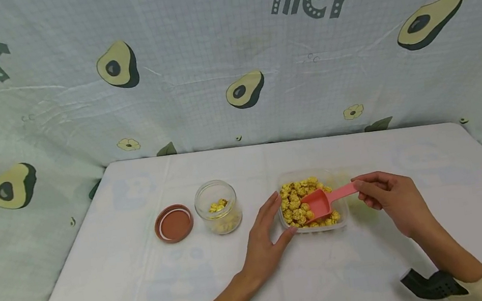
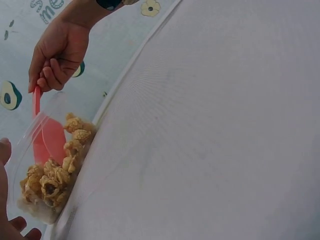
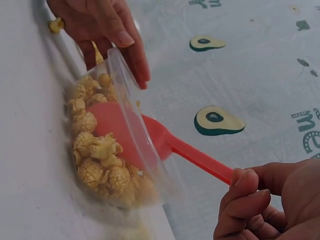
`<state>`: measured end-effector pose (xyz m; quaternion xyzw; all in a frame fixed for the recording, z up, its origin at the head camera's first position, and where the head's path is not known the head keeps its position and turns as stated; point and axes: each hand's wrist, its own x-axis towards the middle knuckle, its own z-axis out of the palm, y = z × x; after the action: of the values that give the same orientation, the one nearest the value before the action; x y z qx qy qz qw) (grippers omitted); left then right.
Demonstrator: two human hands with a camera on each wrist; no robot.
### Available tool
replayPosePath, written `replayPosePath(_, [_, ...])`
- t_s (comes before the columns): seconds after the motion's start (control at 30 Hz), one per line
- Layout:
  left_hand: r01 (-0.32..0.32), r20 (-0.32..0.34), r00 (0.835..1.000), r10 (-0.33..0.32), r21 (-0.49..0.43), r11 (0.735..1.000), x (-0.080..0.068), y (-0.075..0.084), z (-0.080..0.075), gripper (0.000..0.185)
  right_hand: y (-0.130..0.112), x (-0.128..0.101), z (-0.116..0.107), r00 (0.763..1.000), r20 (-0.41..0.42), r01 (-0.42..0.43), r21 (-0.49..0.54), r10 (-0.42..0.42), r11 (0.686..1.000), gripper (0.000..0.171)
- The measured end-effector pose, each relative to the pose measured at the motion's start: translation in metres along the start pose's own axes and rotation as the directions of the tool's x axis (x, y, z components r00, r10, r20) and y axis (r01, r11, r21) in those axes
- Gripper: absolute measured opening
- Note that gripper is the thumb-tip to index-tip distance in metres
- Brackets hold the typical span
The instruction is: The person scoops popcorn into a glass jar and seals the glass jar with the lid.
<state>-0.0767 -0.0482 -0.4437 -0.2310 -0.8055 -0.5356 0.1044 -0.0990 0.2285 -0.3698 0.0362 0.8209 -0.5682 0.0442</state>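
A clear plastic container (image 1: 321, 228) of yellow popcorn (image 1: 293, 198) stands on the table. My right hand (image 1: 391, 197) pinches the handle of a pink scoop (image 1: 341, 191) from the right. The scoop's bowl is down among the popcorn inside the container, part of it seen through the clear wall in the right wrist view. My left hand (image 1: 264, 247) rests against the container's left side, its fingers extended along the wall and the thumb at the near left corner. To the left stands an open glass jar (image 1: 206, 219) with some popcorn in it.
A round brown-red lid (image 1: 174, 224) lies left of the jar. The white tabletop (image 1: 150, 297) ends at a sheet (image 1: 189, 44) printed with avocados, which hangs behind it. Black wrist mounts (image 1: 433, 284) sit at both forearms.
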Motion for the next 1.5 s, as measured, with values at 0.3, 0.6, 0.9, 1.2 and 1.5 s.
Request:
replayPosePath(0.3, [-0.003,-0.027,1.000,0.004,0.016,1.000,0.001,0.002,0.000,0.060,0.008,-0.002,0.010,0.999,0.029,-0.035,-0.005,0.036,0.999,0.047])
replayPosePath(0.6, [0.016,-0.017,1.000,-0.015,0.018,1.000,0.001,0.001,0.000,0.062,0.010,-0.006,0.013,0.996,0.039,-0.078,-0.031,0.079,0.996,0.047])
replayPosePath(0.9, [0.043,-0.004,0.999,-0.043,0.013,0.999,0.003,0.000,-0.001,0.062,0.004,-0.008,0.016,0.992,0.054,-0.112,-0.012,0.113,0.994,0.041])
replayPosePath(1.2, [0.025,-0.013,1.000,-0.025,0.030,0.999,0.003,0.001,0.000,0.063,0.003,-0.007,0.011,0.988,0.063,-0.136,-0.030,0.138,0.990,0.039])
replayPosePath(1.5, [0.046,-0.005,0.999,-0.046,0.034,0.998,0.002,0.002,-0.002,0.063,0.006,-0.005,0.012,0.982,0.092,-0.166,0.021,0.163,0.986,0.040])
